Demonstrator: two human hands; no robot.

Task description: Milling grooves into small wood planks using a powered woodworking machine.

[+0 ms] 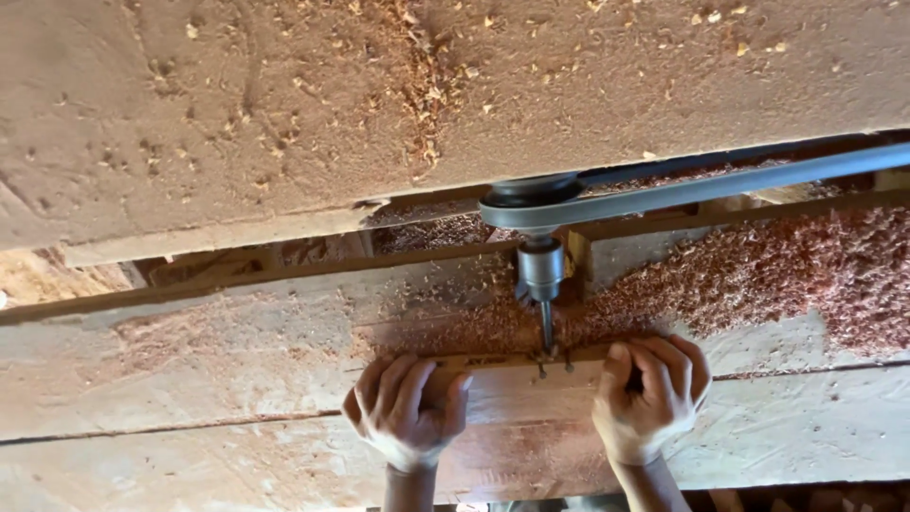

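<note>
Wood strip held under the drill bit

Wood strip lies across the workbench, pinned by two hands. Left hand and right hand each curl shut over one end, with bare bench board nearer the body. One drill bit meets the strip's far edge between them. Beyond it sit one chuck, one belt and heaped sawdust.
</note>
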